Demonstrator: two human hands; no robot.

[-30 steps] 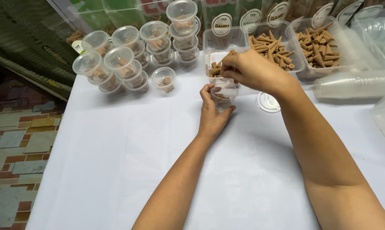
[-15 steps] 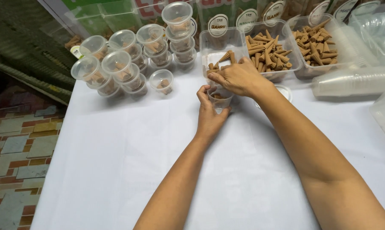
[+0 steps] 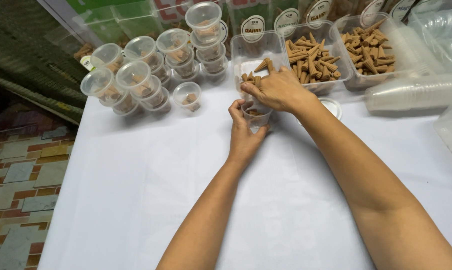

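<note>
Since the frame a second before, the right hand (image 3: pixel 278 90) had dropped from its raised position above the cup and come forward, so that its fingertips rested at the near edge of the clear tray (image 3: pixel 246 57) holding a few brown cones (image 3: pixel 262 65). Whether those fingers pinched a cone or merely touched the pile could not be told, because the back of the hand covered them. The left hand (image 3: pixel 246 135) had stayed where it was, wrapped around the small clear cup (image 3: pixel 256 116) with thumb and fingers closed on its wall. That cup stood on the white table (image 3: pixel 136 190), directly beneath the right hand's palm and just in front of the tray. Something brown showed inside the cup, but the overhanging right hand hid most of its mouth, so the contents could not be counted. A round lid (image 3: pixel 332 106) lay on the cloth just right of the right wrist, partly covered by it. To the left stood stacks of lidded cups (image 3: pixel 136 80), one open cup (image 3: pixel 187 95) nearest the hands. Two fuller trays of cones (image 3: pixel 313 60) sat behind the right hand, the far one cut by the top edge. A sleeve of empty cups (image 3: pixel 416 92) lay on its side at the right.
</note>
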